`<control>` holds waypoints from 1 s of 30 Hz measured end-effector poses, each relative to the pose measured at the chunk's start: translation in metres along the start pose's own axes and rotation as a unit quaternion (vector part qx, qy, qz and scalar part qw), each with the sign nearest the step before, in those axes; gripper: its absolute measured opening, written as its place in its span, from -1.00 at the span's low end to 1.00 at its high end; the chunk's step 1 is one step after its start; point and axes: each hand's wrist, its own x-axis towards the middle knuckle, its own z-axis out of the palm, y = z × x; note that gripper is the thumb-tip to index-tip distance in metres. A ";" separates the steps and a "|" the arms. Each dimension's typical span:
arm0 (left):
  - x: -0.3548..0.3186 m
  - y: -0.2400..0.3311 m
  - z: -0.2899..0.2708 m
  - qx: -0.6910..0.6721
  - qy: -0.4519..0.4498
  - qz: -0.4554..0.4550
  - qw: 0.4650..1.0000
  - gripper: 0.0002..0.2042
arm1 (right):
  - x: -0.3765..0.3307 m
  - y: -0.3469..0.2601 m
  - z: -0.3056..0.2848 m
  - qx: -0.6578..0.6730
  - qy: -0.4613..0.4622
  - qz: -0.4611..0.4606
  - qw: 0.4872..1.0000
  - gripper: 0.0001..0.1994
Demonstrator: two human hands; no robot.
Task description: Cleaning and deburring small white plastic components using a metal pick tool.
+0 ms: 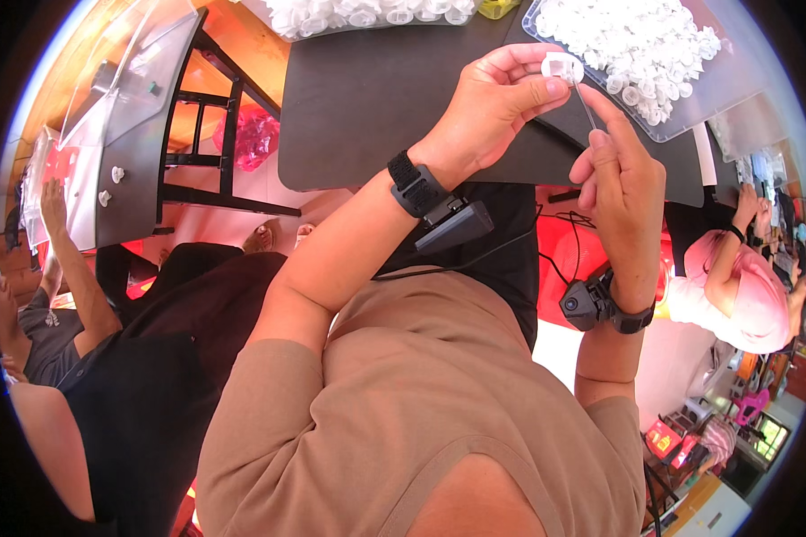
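Observation:
My left hand [516,94] pinches a small white round plastic part [561,67] between thumb and fingers, above the dark table. A square-edged recess shows on the side of the part turned up. My right hand [620,170] is closed on a thin metal rod [586,107], thumb against forefinger. The rod's upper end reaches the lower edge of the white part; whether it enters the part I cannot tell. Right behind my hands stands a clear plastic bin [661,136] heaped with small white plastic parts [631,45].
Another container of white parts [367,16] stands at the table's far edge. The dark tabletop [358,107] lies under my hands. To the left is a second table [139,134] with two small white pieces on it. People sit close on both sides. A cable hangs by my right forearm.

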 end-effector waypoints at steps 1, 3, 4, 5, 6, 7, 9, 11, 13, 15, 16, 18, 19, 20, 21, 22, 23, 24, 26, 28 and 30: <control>0.000 0.000 0.000 0.002 0.000 0.000 1.000 -0.70 | 0.000 -0.001 0.000 0.000 0.000 0.000 1.000 -0.67; 0.000 0.000 -0.001 0.005 0.000 0.000 1.000 -0.70 | 0.001 -0.003 0.001 0.000 0.002 0.005 1.000 -0.68; 0.000 0.000 -0.001 0.004 0.001 -0.001 1.000 -0.70 | 0.001 -0.003 0.001 0.000 0.002 0.005 1.000 -0.68; 0.000 0.000 -0.001 0.003 0.002 -0.002 1.000 -0.70 | 0.002 -0.002 0.001 -0.001 0.000 0.005 1.000 -0.67; 0.000 -0.001 -0.002 0.003 0.002 -0.002 1.000 -0.70 | 0.002 -0.002 0.001 -0.002 -0.002 0.006 1.000 -0.67; 0.000 -0.001 -0.002 0.003 0.002 0.001 1.000 -0.70 | 0.002 -0.002 0.001 -0.003 -0.002 0.006 1.000 -0.67; 0.000 -0.001 -0.003 0.003 0.002 0.004 1.000 -0.70 | 0.003 -0.003 0.002 -0.013 -0.003 0.009 1.000 -0.67; 0.000 -0.001 -0.003 0.002 0.005 0.004 1.000 -0.71 | 0.002 -0.002 0.001 -0.014 -0.004 0.007 1.000 -0.66; 0.000 -0.002 -0.003 -0.002 0.004 0.003 1.000 -0.71 | 0.002 -0.002 0.001 -0.015 -0.006 0.005 1.000 -0.65; 0.000 -0.002 -0.003 -0.005 0.004 0.003 1.000 -0.71 | 0.002 -0.002 0.001 -0.018 -0.004 0.003 1.000 -0.65; 0.000 -0.002 -0.003 0.000 0.006 0.003 1.000 -0.71 | 0.002 -0.002 0.001 -0.018 -0.003 0.004 1.000 -0.65; 0.000 -0.001 -0.003 0.005 0.007 0.003 1.000 -0.71 | 0.002 -0.002 0.001 -0.017 -0.008 -0.006 1.000 -0.65; 0.000 -0.001 -0.003 0.012 0.007 0.004 1.000 -0.71 | 0.002 -0.003 0.000 -0.016 -0.007 -0.006 1.000 -0.65; 0.000 0.000 -0.004 0.020 0.008 0.005 1.000 -0.71 | 0.003 -0.006 0.000 -0.015 -0.009 -0.002 1.000 -0.67; 0.000 -0.001 -0.004 0.020 0.007 0.005 1.000 -0.71 | 0.004 -0.007 0.000 -0.013 -0.012 0.002 1.000 -0.68; 0.000 -0.001 -0.003 0.021 0.007 0.007 1.000 -0.71 | 0.004 -0.007 -0.001 -0.013 -0.011 0.002 1.000 -0.68; 0.000 -0.002 -0.003 0.022 0.007 0.010 1.000 -0.71 | 0.004 -0.006 -0.001 -0.014 -0.013 0.004 1.000 -0.68; 0.000 -0.001 -0.003 0.022 0.006 0.009 1.000 -0.71 | 0.004 -0.006 -0.002 -0.015 -0.016 0.006 1.000 -0.68; -0.001 0.001 -0.002 0.041 0.006 0.011 0.999 -0.71 | 0.005 -0.007 -0.003 -0.014 -0.023 0.008 1.000 -0.68; -0.001 0.001 -0.004 0.055 0.006 0.014 0.998 -0.71 | 0.005 -0.007 -0.004 -0.012 -0.027 0.009 1.000 -0.68; 0.000 0.000 -0.005 0.068 0.004 0.017 0.998 -0.71 | 0.007 -0.006 -0.007 -0.006 -0.043 0.002 0.999 -0.69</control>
